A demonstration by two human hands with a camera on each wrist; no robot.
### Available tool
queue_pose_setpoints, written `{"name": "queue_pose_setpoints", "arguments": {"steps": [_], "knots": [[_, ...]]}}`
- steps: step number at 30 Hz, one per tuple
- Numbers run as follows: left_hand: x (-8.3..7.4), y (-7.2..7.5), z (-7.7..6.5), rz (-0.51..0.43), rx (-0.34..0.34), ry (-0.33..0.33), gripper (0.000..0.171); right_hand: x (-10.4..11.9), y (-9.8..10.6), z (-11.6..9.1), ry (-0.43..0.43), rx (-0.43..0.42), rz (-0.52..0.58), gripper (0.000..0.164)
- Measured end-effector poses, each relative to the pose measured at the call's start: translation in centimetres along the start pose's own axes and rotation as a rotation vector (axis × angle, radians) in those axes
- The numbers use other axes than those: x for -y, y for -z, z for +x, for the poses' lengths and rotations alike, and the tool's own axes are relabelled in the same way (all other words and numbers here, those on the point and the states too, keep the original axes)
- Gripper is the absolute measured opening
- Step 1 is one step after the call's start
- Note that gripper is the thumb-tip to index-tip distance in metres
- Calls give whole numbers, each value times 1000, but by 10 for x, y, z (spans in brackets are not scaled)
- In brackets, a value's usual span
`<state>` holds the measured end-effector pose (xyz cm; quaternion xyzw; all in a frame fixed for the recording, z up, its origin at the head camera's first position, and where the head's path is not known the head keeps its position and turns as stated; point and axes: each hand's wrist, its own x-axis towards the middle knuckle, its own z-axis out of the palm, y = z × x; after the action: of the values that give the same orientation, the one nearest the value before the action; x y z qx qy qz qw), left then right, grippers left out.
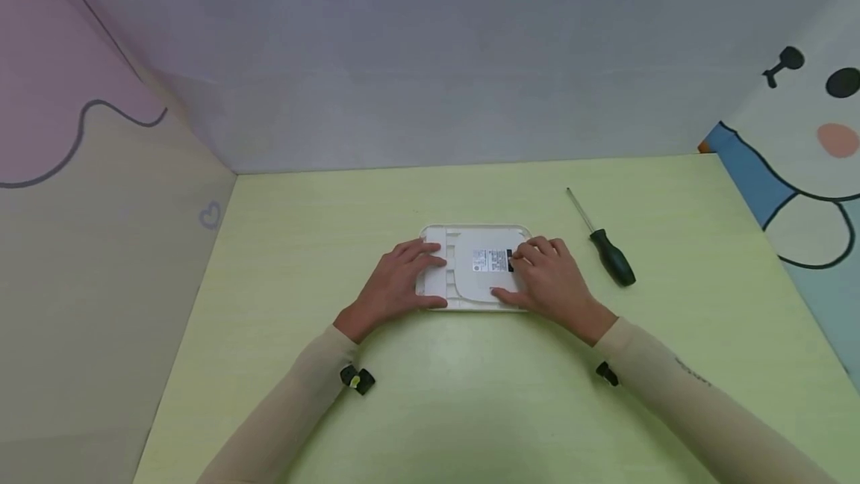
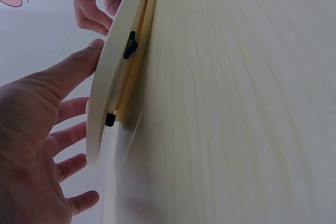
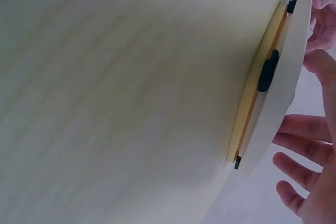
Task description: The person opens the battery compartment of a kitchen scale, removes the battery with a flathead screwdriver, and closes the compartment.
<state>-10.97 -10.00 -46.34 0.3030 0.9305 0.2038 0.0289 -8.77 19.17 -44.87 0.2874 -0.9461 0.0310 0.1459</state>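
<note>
A flat white rectangular device [image 1: 470, 303] with rounded corners lies on the table, with a raised panel and a printed label facing up. My left hand [image 1: 403, 275] rests on its left end, thumb near the front edge and fingers spread over the top. At the right end, my right hand [image 1: 547, 278] has bent fingertips at the label's dark end and its thumb on the panel. Seen edge-on in the left wrist view, the white body [image 2: 107, 77] has black clips [image 2: 130, 45] along its side, above a yellow layer [image 2: 135, 72].
Right of the device lies a screwdriver [image 1: 611, 258] with a dark green handle, its shaft pointing away. The pale yellow-green table [image 1: 322, 208] meets a grey wall [image 1: 457, 95] at the back. Walls with painted cartoon shapes stand on both sides.
</note>
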Motion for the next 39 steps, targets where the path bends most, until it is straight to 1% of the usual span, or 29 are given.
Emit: {"name": "queue_pose_setpoints", "arguments": {"steps": [6, 13, 17, 24, 33, 39], "knots": [[2, -1, 0, 4, -16, -9, 64, 0, -3, 0, 31, -42, -23, 62], [3, -1, -1, -3, 0, -9, 64, -2, -8, -4, 87, -107, -65, 63], [3, -1, 0, 10, 11, -4, 65, -3, -8, -4, 111, -122, -80, 65], [1, 1, -1, 1, 22, 4, 64, -3, -7, -3, 142, -91, -115, 64], [0, -2, 1, -7, 17, 9, 64, -8, -6, -4, 50, -30, -80, 63], [-1, -3, 2, -12, 12, 3, 64, -9, -4, -4, 53, -17, -107, 67]]}}
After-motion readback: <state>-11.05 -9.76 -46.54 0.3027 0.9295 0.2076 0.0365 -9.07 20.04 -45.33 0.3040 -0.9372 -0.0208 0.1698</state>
